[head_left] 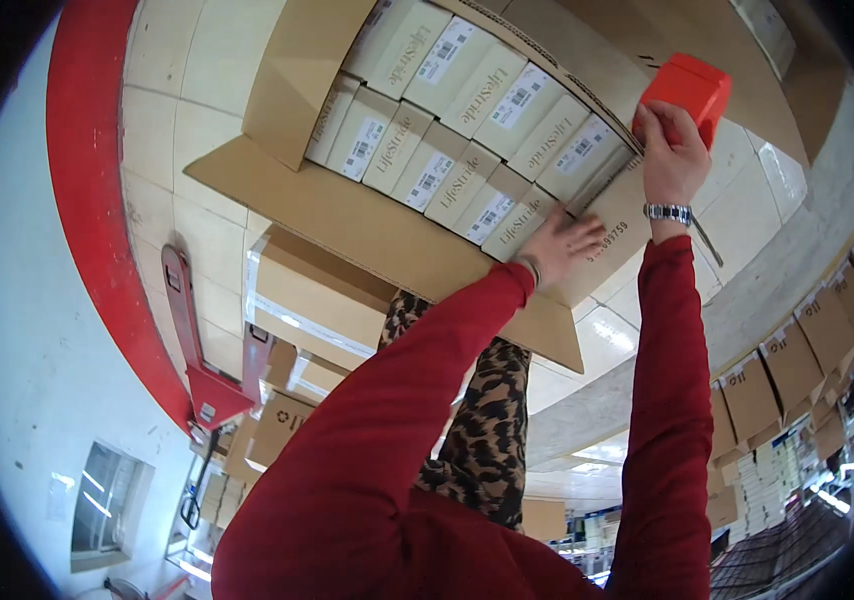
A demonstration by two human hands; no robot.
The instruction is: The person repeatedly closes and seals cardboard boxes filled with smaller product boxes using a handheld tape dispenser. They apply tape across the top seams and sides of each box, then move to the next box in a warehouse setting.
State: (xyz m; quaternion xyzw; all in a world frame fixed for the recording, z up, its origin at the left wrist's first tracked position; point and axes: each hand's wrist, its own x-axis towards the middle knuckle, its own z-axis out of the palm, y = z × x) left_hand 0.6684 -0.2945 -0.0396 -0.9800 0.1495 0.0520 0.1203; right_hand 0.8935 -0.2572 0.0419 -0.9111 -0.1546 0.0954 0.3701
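A large brown carton (pixel 347 215) stands before me with its flaps folded out. Inside it, pale shoe boxes (pixel 452 125) with white barcode labels are packed in tight rows. My left hand (pixel 565 247), slightly blurred, lies with fingers spread at the carton's near right corner, beside the end shoe box. Over the carton's right edge, my right hand (pixel 674 150) is closed with thumb and fingers pinched on a red, box-shaped object (pixel 692 90). What kind of object it is cannot be made out, as the hand covers part of it.
Another carton (pixel 322 290) with clear tape stands near my legs at the left. A red pallet jack (pixel 217 395) is beyond it. Brown cartons (pixel 747 395) line the right side. Another open carton (pixel 767 60) lies at the far right. Pale tiles (pixel 197 170) cover the floor.
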